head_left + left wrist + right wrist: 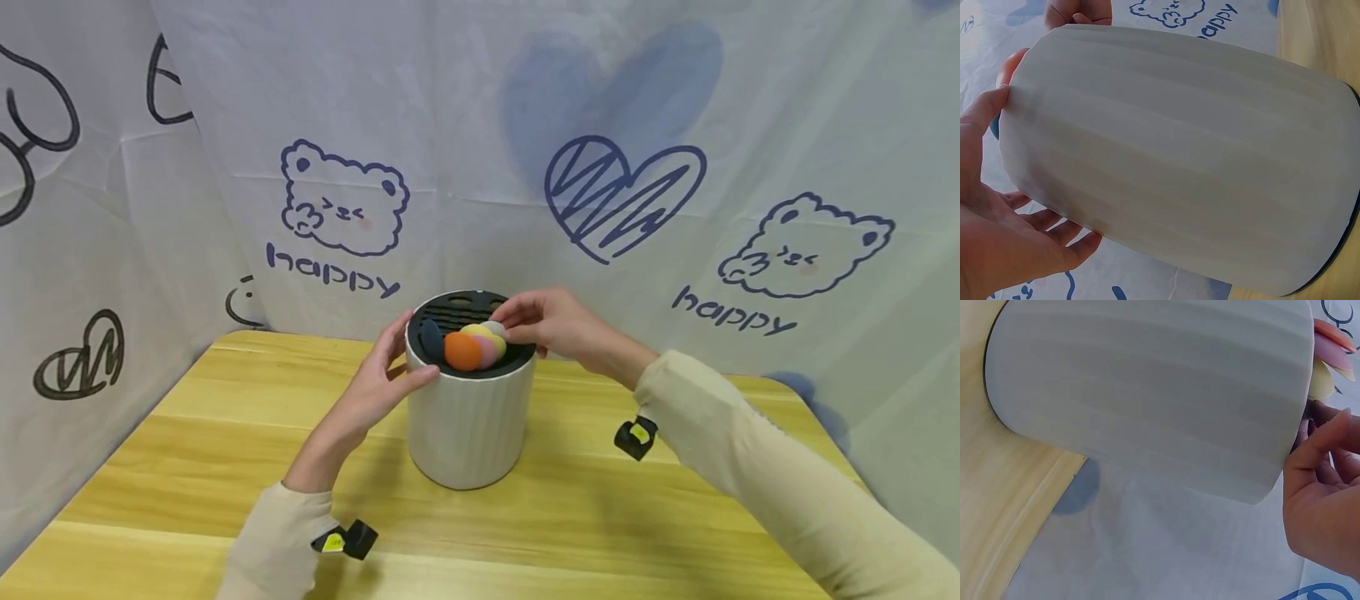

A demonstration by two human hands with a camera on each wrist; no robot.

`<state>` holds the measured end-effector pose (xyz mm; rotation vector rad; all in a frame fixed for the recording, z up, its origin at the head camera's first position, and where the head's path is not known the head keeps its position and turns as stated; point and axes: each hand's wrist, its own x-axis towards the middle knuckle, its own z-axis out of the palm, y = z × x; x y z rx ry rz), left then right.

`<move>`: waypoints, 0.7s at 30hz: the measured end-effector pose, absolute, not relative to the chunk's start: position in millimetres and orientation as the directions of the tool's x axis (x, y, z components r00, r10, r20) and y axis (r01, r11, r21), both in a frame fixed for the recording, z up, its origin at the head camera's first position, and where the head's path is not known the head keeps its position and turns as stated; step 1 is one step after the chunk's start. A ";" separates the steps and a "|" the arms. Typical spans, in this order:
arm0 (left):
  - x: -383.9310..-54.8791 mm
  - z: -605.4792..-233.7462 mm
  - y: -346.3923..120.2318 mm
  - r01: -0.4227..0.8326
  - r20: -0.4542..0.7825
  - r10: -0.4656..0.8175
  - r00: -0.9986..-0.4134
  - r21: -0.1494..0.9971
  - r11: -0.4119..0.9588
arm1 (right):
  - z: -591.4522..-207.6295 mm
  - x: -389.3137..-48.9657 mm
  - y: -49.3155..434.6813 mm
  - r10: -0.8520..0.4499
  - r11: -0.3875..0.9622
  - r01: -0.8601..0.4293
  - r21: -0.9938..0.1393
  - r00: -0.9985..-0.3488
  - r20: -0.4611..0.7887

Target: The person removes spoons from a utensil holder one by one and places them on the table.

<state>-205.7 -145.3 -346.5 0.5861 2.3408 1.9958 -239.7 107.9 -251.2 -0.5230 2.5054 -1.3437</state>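
Observation:
A white ribbed cylindrical holder (pixel 468 425) with a black slotted top (pixel 457 315) stands upright on the table. My left hand (pixel 378 371) holds it at the upper left, thumb at the front rim and fingers round the side. Rounded, spoon-like heads stick up from the top: dark blue (pixel 432 340), orange (pixel 462 351), pink (pixel 487 350), yellow (pixel 474 331) and whitish (pixel 494 327). With fingertips on the whitish head, my right hand (pixel 551 321) pinches it at the right of the top. In the right wrist view, the holder's rim partly hides those fingertips (pixel 1319 411).
The wood-grain table (pixel 600 500) extends around the holder. White cloth (pixel 480 125) printed with bears, hearts and "happy" hangs behind and at the sides. A small black device with a yellow label (pixel 636 437) is at the right sleeve, and a similar device (pixel 358 540) is at the left.

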 end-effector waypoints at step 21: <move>-204.7 -344.9 -144.4 0.263 0.222 0.283 -0.933 0.958 0.117 | -226.3 -232.4 102.1 -0.388 0.480 -0.262 -0.837 -0.919 0.065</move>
